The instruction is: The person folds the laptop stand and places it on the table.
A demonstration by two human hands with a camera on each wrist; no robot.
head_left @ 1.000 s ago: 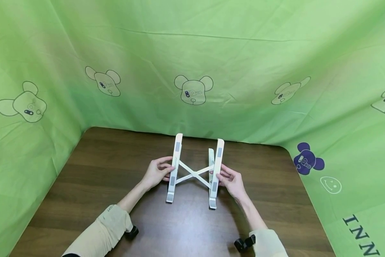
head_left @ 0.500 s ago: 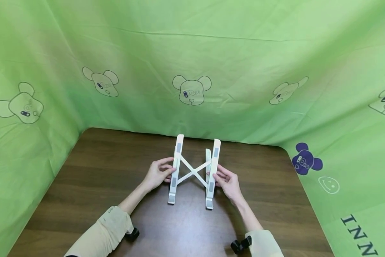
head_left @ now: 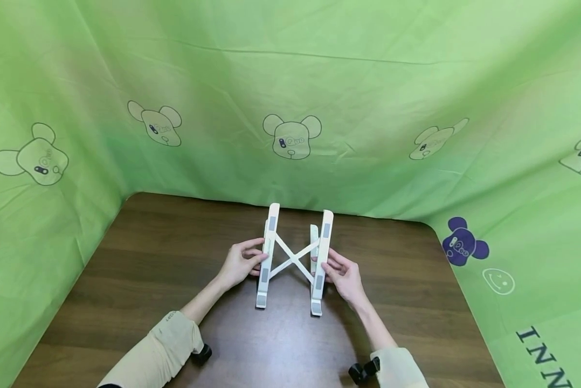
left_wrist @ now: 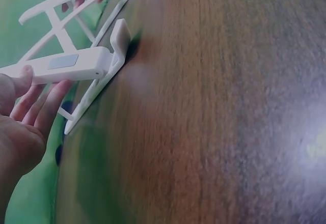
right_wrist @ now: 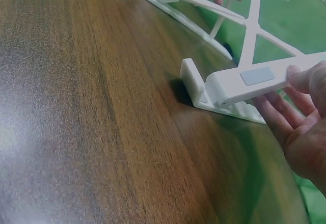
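A white folding laptop stand (head_left: 295,259) stands unfolded on the brown table, its two long arms joined by an X-shaped brace. Grey pads lie along the top of each arm. My left hand (head_left: 241,265) grips the left arm from the outer side, thumb on top and fingers underneath, as the left wrist view shows with the hand (left_wrist: 23,127) at the frame's edge. On the other side my right hand (head_left: 345,276) holds the right arm (right_wrist: 254,81) the same way, thumb above and fingers below. Small upturned lips at the front face me.
The dark wooden table (head_left: 174,237) reaches back to a green cloth backdrop (head_left: 290,81) printed with bear heads. Cloth also hangs along both sides. Black wrist cameras (head_left: 364,372) sit near the sleeves.
Both arms of the stand have come closer together. The right hand has moved left with its arm, and the left hand slightly right with the other.
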